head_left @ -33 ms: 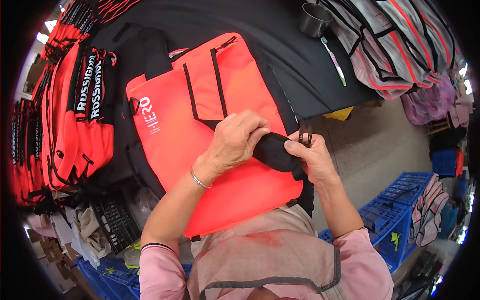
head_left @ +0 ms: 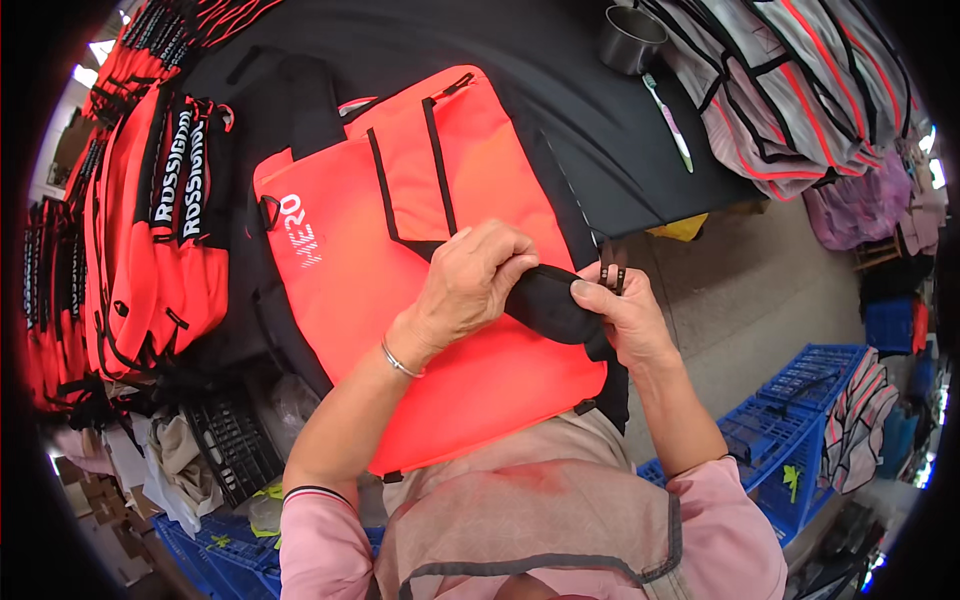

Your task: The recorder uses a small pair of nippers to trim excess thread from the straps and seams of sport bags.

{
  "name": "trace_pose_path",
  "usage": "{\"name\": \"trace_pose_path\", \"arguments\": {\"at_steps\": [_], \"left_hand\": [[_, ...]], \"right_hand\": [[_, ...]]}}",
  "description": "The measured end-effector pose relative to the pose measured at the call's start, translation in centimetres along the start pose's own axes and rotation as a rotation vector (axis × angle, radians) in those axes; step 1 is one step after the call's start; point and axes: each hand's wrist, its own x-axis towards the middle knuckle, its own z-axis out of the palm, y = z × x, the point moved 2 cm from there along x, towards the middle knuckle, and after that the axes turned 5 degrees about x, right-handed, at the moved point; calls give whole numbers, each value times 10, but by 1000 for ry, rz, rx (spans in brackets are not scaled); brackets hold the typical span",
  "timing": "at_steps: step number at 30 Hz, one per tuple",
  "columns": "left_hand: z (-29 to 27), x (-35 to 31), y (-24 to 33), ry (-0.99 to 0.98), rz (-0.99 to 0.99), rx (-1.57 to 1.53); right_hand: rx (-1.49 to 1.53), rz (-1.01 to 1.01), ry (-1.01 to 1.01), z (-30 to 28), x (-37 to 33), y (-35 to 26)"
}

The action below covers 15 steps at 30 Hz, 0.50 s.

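Movement is slight at most: since the picture just before, the right hand [head_left: 628, 312] seems to have edged very slightly outward, while the left hand [head_left: 475, 272] and the flat coral-red fabric bag with black trim [head_left: 345, 290] look unchanged. For the work, I judge this to mean a steady hold, with the handling of the cloth at much the same stage.

The bag lies on the black cloth-covered table [head_left: 590, 150], its near edge over the person's beige apron with grey binding [head_left: 530, 505]. Above the bag's lower right part, the two hands hold a curved black fabric piece [head_left: 553, 308]. The left hand, fingers curled, pinches its upper left end between thumb and forefinger; the right hand grips its other end, thumb laid on top. The hands are apart, the piece spanning the gap. Whether it is joined to the bag, I cannot tell. Small dark bands with pale dots [head_left: 612, 280] show at the right fingers; what they are is unclear.

Left of the bag is a pile of red-and-black fabric bags [head_left: 160, 290]. Beyond its upper right corner are a shiny round metal cup [head_left: 632, 42], a white-and-green toothbrush [head_left: 668, 120] and grey mesh bags with red and black piping [head_left: 790, 90].
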Motion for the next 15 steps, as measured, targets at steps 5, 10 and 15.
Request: {"name": "trace_pose_path", "arguments": {"at_steps": [5, 10, 15], "left_hand": [[-5, -6, 0, 78, 65, -1], [-10, -9, 8, 18, 249, 228], [-11, -35, 31, -76, 231, 326]], "right_hand": [[154, 139, -26, 3, -2, 14], [289, 194, 22, 13, -9, 27], [281, 201, 153, 29, -29, 34]]}}
